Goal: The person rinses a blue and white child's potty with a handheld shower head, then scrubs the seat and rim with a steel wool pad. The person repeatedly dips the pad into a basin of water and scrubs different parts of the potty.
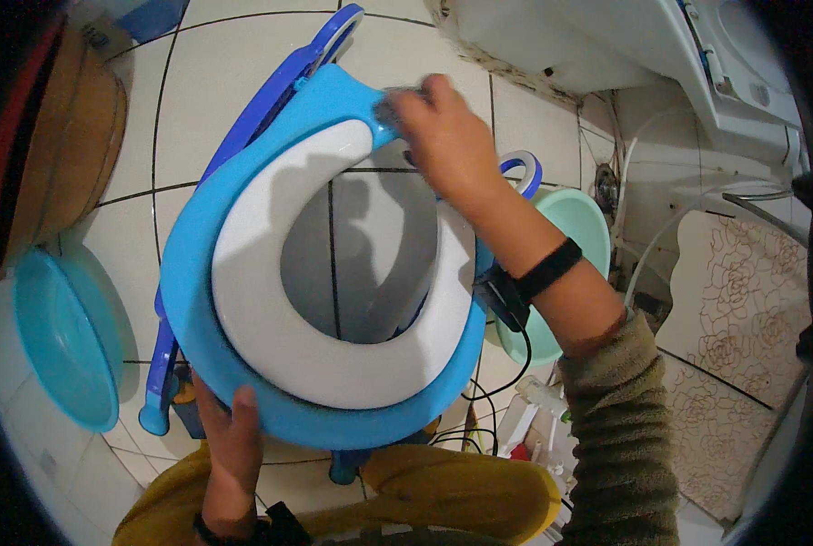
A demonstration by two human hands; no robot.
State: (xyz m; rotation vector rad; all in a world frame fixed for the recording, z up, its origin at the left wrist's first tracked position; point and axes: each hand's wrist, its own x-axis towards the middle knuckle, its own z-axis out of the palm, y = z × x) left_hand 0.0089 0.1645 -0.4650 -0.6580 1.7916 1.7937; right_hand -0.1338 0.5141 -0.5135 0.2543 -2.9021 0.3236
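A blue child's toilet seat [186,264] with a white inner ring [247,309] is in front of me, over my knees. Dark blue frame legs [252,123] stick out beyond its far left side. At the lower left rim my left hand [232,446] grips the seat, thumb on top and the other fingers hidden below. My right hand [447,146] is closed on a dark grey scouring ball [390,111], pressed against the blue part at the seat's far end. Through the ring's opening, floor tiles show.
A turquoise basin [65,337] leans at the left, near a brown round container [70,136]. Beyond my right forearm is a pale green basin [577,232]. White fixtures [552,36] stand at the far right. Black cables [488,409] hang from my right wrist beside small items on the floor.
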